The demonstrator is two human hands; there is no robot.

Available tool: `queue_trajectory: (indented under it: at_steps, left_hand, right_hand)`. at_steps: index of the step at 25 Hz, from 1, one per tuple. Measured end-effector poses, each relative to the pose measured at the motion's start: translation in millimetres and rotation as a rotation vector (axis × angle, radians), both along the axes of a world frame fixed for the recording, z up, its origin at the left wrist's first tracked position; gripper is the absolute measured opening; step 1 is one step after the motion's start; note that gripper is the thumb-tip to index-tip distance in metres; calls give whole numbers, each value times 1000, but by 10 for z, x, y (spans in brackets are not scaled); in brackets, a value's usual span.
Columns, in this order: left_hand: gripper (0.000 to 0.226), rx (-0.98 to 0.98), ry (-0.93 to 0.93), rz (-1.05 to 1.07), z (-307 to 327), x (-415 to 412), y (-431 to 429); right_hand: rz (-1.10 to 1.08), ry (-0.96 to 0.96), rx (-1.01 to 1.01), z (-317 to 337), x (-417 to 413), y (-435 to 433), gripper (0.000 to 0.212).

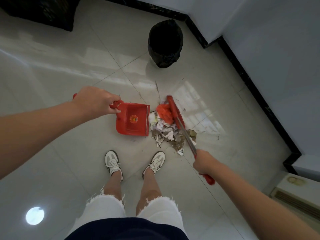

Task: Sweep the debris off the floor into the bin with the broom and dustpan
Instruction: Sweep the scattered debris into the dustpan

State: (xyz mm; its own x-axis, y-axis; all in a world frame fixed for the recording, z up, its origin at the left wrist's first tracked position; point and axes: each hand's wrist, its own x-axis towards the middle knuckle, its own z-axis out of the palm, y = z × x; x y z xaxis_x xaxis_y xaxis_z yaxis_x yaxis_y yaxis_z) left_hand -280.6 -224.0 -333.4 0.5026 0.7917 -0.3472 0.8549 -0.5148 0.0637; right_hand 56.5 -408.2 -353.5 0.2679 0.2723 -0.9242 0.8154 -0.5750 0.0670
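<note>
My left hand (97, 100) grips the handle of a red dustpan (134, 120) that rests on the pale tiled floor, its open lip facing right. Right beside that lip lies a pile of debris (168, 134): torn paper, brown scraps and a crumpled orange-red bag (164, 112). My right hand (204, 162) holds the metal handle of a red broom (174, 111), whose head sits on the far right side of the pile. A bin lined with a black bag (165, 43) stands on the floor beyond the pile.
My two feet in white sneakers (113, 162) stand just behind the pile. A wall with black skirting (259, 94) runs diagonally on the right. A dark bagged object (43, 13) sits at the top left, and a beige appliance (297, 193) at the lower right.
</note>
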Motion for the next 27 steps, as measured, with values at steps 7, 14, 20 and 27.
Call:
queue_trajectory:
  at_steps: [7,14,20,27]
  left_hand:
    - [37,-22,3,29,-52,-145,-93]
    - [36,-7,-40,44,-90,-490,-254]
    - [25,20,-201,60,-67,-949,-332]
    - [22,26,-170,-23,-75,-1282,-279]
  right_hand:
    - [-21,178,-8,166,-909,-204,27]
    - [-104,139,73,707,-559,-374,55]
    - [-170,-51,133,944,-305,-890,51]
    - [-526,-251,142,569,-195,-1181,19]
